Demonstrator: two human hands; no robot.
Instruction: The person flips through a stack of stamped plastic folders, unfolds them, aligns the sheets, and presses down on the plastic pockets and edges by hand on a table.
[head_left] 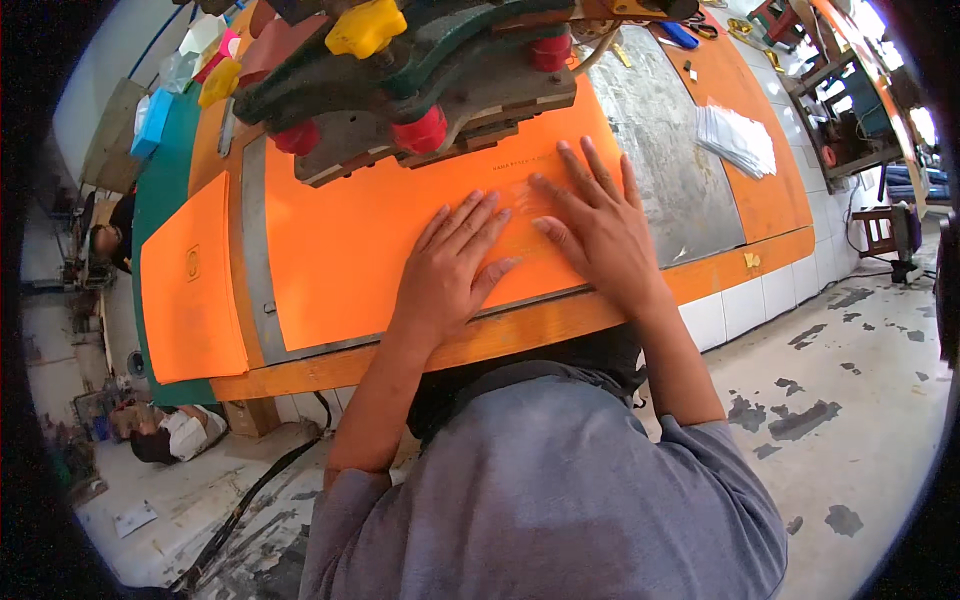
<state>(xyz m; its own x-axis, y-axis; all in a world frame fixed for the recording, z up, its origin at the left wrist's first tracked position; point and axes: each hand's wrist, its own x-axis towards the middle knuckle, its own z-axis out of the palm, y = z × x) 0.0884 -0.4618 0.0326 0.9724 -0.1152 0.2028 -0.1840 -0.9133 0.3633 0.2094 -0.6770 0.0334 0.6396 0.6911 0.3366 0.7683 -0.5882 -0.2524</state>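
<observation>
A large bright orange sheet point(340, 250) lies on a grey metal plate point(660, 160) set in the worktable. My left hand point(455, 250) rests flat on the sheet, fingers stretched out and nothing held. To its right, my right hand point(598, 225) also lies on the sheet with its fingers spread. Between the two hands a faint shiny patch shows, perhaps clear film; I cannot make it out. A line of small dark print sits just beyond my fingertips. Over the far part of the sheet hangs the dark green press head point(470, 70), hiding what is under it.
Orange sheets point(190, 290) with a small dark emblem are at the left. White papers point(735, 140) lie on the table at the right. Yellow knobs point(366, 28) and red cushions point(420, 130) are on the press. A light blue box point(152, 122) stands far left; other people are beyond.
</observation>
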